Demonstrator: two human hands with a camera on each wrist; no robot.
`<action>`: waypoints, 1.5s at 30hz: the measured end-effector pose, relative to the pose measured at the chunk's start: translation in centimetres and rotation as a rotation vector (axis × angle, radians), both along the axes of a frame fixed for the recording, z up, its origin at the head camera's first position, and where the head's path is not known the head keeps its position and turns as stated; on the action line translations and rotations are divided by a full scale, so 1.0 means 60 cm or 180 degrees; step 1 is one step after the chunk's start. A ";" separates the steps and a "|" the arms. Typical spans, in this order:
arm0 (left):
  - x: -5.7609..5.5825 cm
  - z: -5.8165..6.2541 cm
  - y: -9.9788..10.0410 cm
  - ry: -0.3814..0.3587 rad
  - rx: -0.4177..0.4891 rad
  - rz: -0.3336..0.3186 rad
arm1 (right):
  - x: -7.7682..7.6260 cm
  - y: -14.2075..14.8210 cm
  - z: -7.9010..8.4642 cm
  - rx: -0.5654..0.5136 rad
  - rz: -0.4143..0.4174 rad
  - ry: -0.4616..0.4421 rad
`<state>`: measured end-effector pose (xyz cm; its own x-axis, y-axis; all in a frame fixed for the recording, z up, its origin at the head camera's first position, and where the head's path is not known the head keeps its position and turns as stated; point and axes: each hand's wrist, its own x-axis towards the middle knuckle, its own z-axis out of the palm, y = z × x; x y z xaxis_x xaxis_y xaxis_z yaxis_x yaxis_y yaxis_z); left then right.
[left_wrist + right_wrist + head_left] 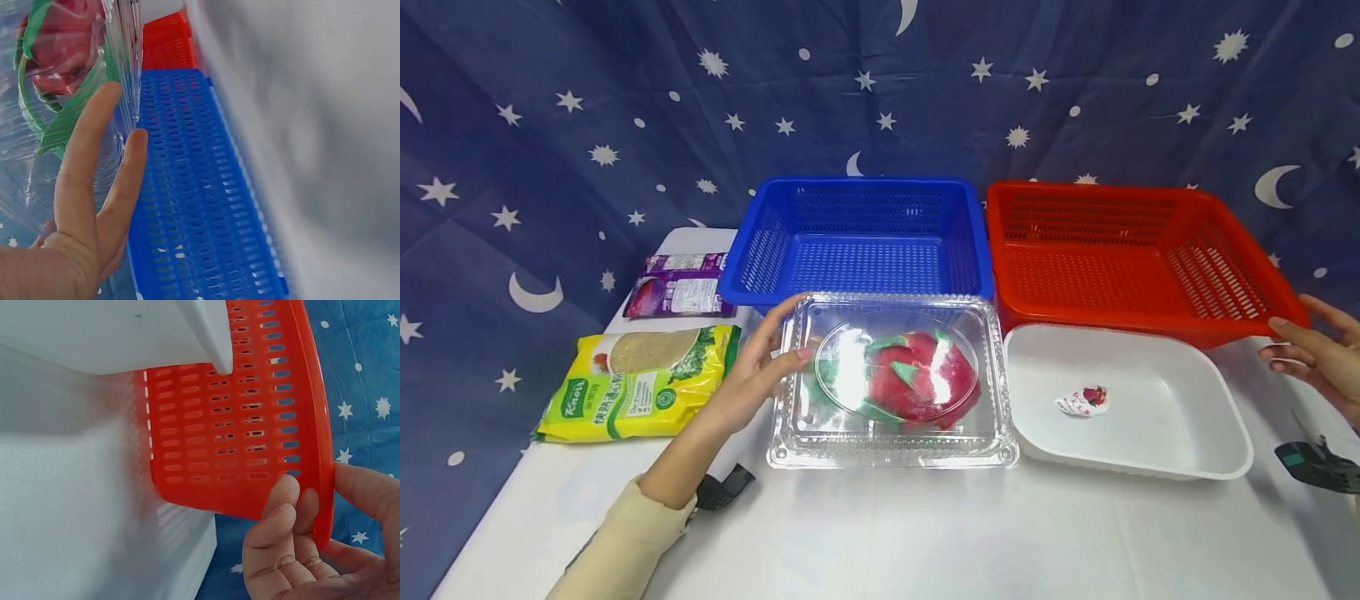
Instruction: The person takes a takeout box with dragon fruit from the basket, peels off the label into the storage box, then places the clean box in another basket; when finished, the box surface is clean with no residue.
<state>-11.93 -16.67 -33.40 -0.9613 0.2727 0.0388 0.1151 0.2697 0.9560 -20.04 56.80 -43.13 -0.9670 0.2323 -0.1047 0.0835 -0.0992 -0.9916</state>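
My left hand (pixel 752 371) holds the left edge of a clear plastic box (pixel 891 450), its thumb on the lid. Through the lid shows a red dragon fruit (pixel 921 379) with green scales. In the left wrist view, fingers (pixel 81 162) of that hand lie along the box's side. At the far right, my right hand (pixel 1318 350) grips the red basket (pixel 1097 312) by the rim at its front right corner. The right wrist view shows its fingers (pixel 272 537) curled against the basket's outer wall and the thumb across the rim.
A blue basket (pixel 745 271) stands behind the box, left of the red one. In front of the red basket sits a white tub (pixel 1150 450) with a fruit label (pixel 1082 401) inside. Purple packets (pixel 681 287) and a yellow Knorr bag (pixel 636 383) lie at left.
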 end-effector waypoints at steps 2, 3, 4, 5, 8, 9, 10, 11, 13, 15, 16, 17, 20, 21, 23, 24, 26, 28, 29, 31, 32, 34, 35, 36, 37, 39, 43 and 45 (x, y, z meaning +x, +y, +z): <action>-0.002 0.006 0.005 -0.0030 0.0001 0.0016 | 0.003 -0.002 0.002 0.0075 -0.0022 -0.0032; -0.003 0.008 0.007 -0.0043 -0.0002 0.0022 | 0.004 -0.002 0.003 0.0113 -0.0039 -0.0048; -0.004 0.011 0.010 -0.0039 0.0001 0.0024 | 0.006 -0.003 0.006 0.0143 -0.0058 -0.0105; -0.005 0.013 0.014 -0.0038 -0.0004 0.0026 | 0.007 -0.003 0.006 0.0173 -0.0072 -0.0116; -0.010 0.019 0.024 -0.0010 0.0024 0.0016 | 0.008 -0.006 0.010 0.0220 -0.0093 -0.0166; -0.011 0.021 0.028 -0.0007 0.0033 0.0015 | 0.009 -0.007 0.012 0.0219 -0.0091 -0.0160; -0.013 0.023 0.032 -0.0004 0.0053 0.0012 | 0.009 -0.009 0.014 0.0222 -0.0090 -0.0160; -0.015 0.025 0.036 -0.0004 0.0075 0.0009 | 0.009 -0.011 0.015 0.0238 -0.0087 -0.0124; -0.019 0.030 0.045 -0.0014 0.0172 0.0002 | 0.011 -0.019 0.021 0.0264 -0.0101 -0.0169; -0.022 0.035 0.054 -0.0017 0.0246 -0.0015 | 0.015 -0.027 0.028 0.0287 -0.0136 -0.0253; -0.025 0.037 0.060 -0.0015 0.0295 -0.0032 | 0.018 -0.031 0.033 0.0296 -0.0144 -0.0298; -0.027 0.038 0.066 -0.0021 0.0351 -0.0049 | 0.020 -0.034 0.036 0.0307 -0.0156 -0.0335; -0.036 0.040 0.083 -0.0016 0.0456 -0.0099 | 0.030 -0.044 0.048 0.0300 -0.0179 -0.0429; -0.039 0.041 0.089 -0.0001 0.0482 -0.0110 | 0.032 -0.046 0.051 0.0290 -0.0173 -0.0433; -0.045 0.042 0.100 0.0031 0.0539 -0.0131 | 0.037 -0.051 0.057 0.0231 -0.0132 -0.0410; -0.048 0.043 0.105 0.0060 0.0538 -0.0133 | 0.039 -0.055 0.061 0.0199 -0.0111 -0.0397; -0.053 0.046 0.115 0.0099 0.0538 -0.0127 | 0.044 -0.066 0.071 0.0047 -0.0055 -0.0321; -0.058 0.048 0.124 0.0101 0.0547 -0.0127 | 0.053 -0.089 0.092 -0.0090 -0.0033 -0.0333; -0.061 0.050 0.129 0.0091 0.0557 -0.0123 | 0.060 -0.105 0.104 -0.0140 -0.0027 -0.0329; -0.065 0.053 0.140 0.0061 0.0564 -0.0101 | 0.071 -0.134 0.124 -0.0195 -0.0052 -0.0339; -0.068 0.055 0.145 0.0054 0.0570 -0.0103 | 0.077 -0.147 0.133 -0.0222 -0.0043 -0.0350; -0.074 0.060 0.157 0.0038 0.0607 -0.0111 | 0.085 -0.161 0.144 -0.0186 -0.0054 -0.0349; -0.078 0.063 0.163 0.0038 0.0608 -0.0112 | 0.087 -0.163 0.147 -0.0185 -0.0049 -0.0347; -0.082 0.065 0.169 0.0039 0.0596 -0.0122 | 0.088 -0.162 0.147 -0.0193 -0.0046 -0.0337; -0.086 0.067 0.175 0.0043 0.0587 -0.0139 | 0.086 -0.156 0.143 -0.0203 -0.0033 -0.0323; -0.096 0.072 0.186 0.0063 0.0554 -0.0167 | 0.078 -0.137 0.128 -0.0225 0.0016 -0.0253; -0.112 0.080 0.207 0.0048 0.0522 -0.0237 | 0.068 -0.118 0.111 -0.0222 0.0134 -0.0165; -0.119 0.085 0.218 -0.0013 0.0553 -0.0281 | 0.067 -0.116 0.108 -0.0219 0.0179 -0.0122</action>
